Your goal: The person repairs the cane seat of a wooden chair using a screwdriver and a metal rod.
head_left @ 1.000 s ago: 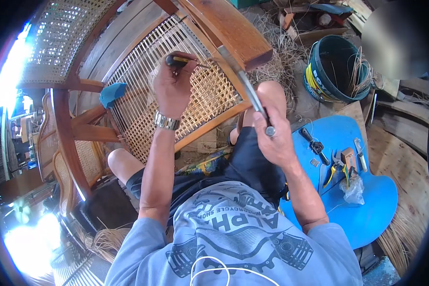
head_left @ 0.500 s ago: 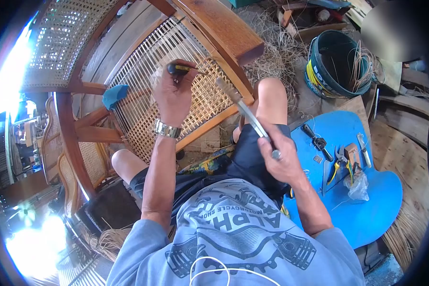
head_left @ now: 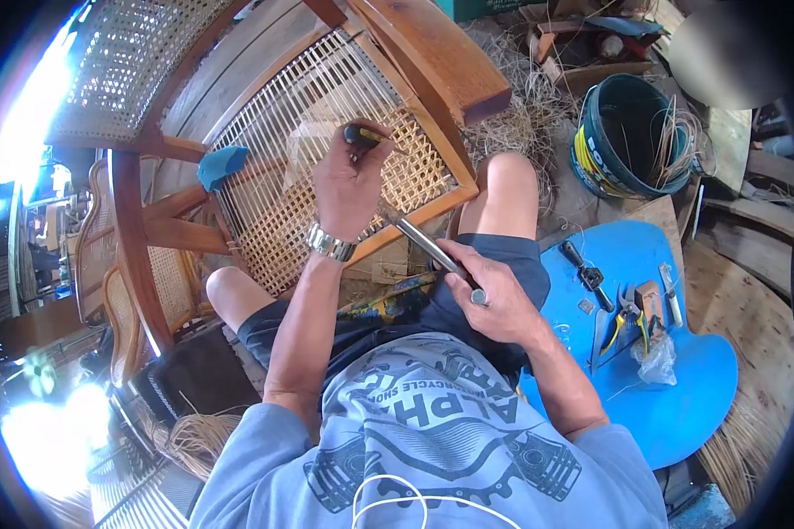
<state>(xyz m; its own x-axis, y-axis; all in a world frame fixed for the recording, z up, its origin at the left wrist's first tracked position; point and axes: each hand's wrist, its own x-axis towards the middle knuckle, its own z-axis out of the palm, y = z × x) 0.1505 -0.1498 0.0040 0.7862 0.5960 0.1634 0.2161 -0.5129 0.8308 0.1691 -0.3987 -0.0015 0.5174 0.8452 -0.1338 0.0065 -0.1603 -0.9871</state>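
Nearest: grey printed T-shirt (head_left: 432, 441) and dark shorts (head_left: 468, 300) of the seated person, knees bare.

Right hand (head_left: 494, 304): closed around the lower end of a metal-handled hammer (head_left: 428, 251), which slants up and left toward the other wrist; its head is hidden behind the left hand.

Left hand (head_left: 348, 181): wristwatch (head_left: 331, 242) on the wrist, fingers wrapped around a black-and-yellow-handled awl (head_left: 363, 137) (tip too small to make out), held over the woven panel.

Cane seat (head_left: 326, 150): pale weave set in a wooden chair frame (head_left: 432, 53), tipped on its side in front of the knees; a blue cloth (head_left: 220, 166) lies against its left edge.

To the right, beside the thigh: blue plastic seat (head_left: 679, 370) carrying yellow-handled pliers (head_left: 622, 317), a black tool (head_left: 582, 269) and a clear plastic bag (head_left: 657, 357).

Beyond it: dark green bucket (head_left: 631, 132) with cane strands hanging over its rim; loose fibre (head_left: 520, 115) on the floor just beside it.

Far left: further caned chairs (head_left: 115, 291), partly washed out by glare.
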